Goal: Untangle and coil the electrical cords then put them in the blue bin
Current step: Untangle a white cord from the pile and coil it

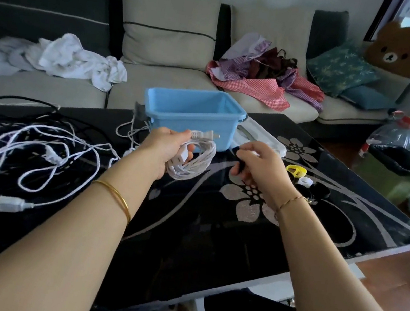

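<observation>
My left hand (166,149) grips a coiled white cord (196,163) above the black glass table (215,223), its plug (205,134) sticking out toward the blue bin (192,110). The bin stands just behind both hands and looks empty. My right hand (258,166) pinches a short black strap (239,158) beside the coil. A tangle of white cords (38,157) and black cords (19,111) lies spread over the table's left side. A white plug end (11,204) lies near the front left.
A white power strip (262,137) lies right of the bin. Small rolls, yellow (296,171), white and black, sit behind my right wrist. A sofa with piled clothes (258,75) runs along the back. A lined trash bin (395,170) and a plastic bottle stand off the table's right edge.
</observation>
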